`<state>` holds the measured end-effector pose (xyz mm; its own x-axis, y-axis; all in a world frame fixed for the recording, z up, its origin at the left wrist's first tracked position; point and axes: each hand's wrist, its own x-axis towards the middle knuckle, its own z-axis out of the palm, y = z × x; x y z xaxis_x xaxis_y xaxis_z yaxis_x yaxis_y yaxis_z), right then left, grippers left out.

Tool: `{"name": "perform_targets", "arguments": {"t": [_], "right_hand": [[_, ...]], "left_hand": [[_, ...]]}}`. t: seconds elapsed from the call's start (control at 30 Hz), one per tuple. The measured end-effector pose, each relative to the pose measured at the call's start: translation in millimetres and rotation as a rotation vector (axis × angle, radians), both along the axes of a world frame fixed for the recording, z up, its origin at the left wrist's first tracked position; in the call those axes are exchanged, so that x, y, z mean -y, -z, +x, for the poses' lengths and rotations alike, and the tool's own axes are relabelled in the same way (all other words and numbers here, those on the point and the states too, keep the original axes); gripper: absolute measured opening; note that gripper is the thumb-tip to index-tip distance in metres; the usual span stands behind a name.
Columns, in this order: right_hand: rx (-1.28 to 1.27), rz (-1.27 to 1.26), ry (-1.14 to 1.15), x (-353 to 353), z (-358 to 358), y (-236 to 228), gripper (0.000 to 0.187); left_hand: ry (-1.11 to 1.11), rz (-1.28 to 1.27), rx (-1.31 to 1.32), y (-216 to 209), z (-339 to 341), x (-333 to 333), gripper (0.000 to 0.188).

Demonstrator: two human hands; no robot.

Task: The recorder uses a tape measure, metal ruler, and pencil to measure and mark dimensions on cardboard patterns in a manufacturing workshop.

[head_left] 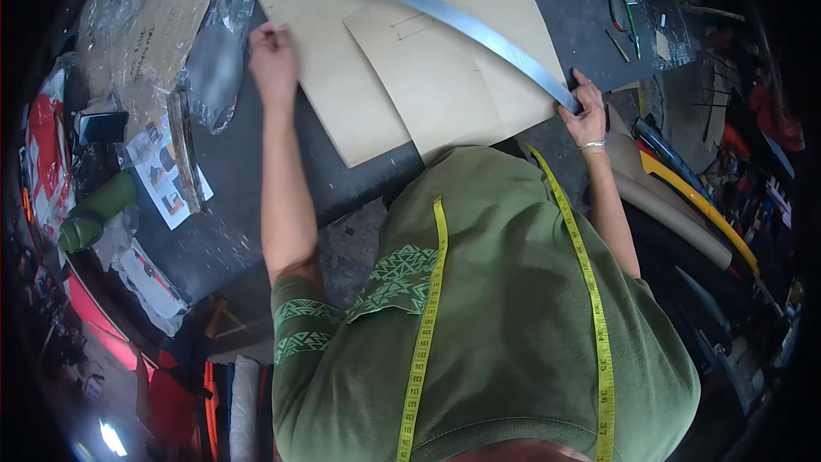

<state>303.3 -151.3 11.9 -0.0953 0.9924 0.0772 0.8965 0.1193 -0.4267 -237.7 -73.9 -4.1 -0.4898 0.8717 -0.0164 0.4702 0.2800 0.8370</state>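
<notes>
My right hand (586, 115) is closed on the near right end of a long metal ruler (457, 21). The ruler slants up and left across two sheets of tan pattern paper, and it looks bent in this view. The upper paper sheet (462, 85) overlaps the lower paper sheet (329, 90) and has a few thin drawn lines near its upper middle. Just beside the lower sheet's left edge is my left hand (274, 64), its fingers pinched together. A small dark spot shows at those fingertips, but what they hold is too small to name.
The dark worktable (239, 180) carries crumpled clear plastic (227, 51), a printed sheet (167, 175) and a green roll (98, 210) on the left. A green pen (632, 26) and other small tools lie at the far right. Rolls of material (676, 214) stand beside my right arm.
</notes>
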Motion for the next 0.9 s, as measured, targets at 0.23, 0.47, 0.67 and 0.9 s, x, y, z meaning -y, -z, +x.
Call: {"name": "perform_targets", "arguments": {"t": [0.23,0.47,0.67,0.9], "right_hand": [[-0.054,0.026,0.061,5.8,-17.8,4.7,0.023],[-0.026,0.021,0.068,4.9,-20.7,-1.9,0.023],[-0.068,0.004,0.059,0.1,8.1,-9.1,0.023],[0.152,-0.075,-0.323,-42.3,62.6,-64.0,0.034]], "left_hand": [[-0.006,0.101,-0.567,-35.1,77.2,21.6,0.058],[0.288,-0.453,-0.117,-50.2,118.5,52.0,0.073],[0.209,-0.307,0.429,4.0,65.8,14.8,0.024],[0.417,-0.454,0.648,-0.7,4.7,-12.5,0.023]]}}
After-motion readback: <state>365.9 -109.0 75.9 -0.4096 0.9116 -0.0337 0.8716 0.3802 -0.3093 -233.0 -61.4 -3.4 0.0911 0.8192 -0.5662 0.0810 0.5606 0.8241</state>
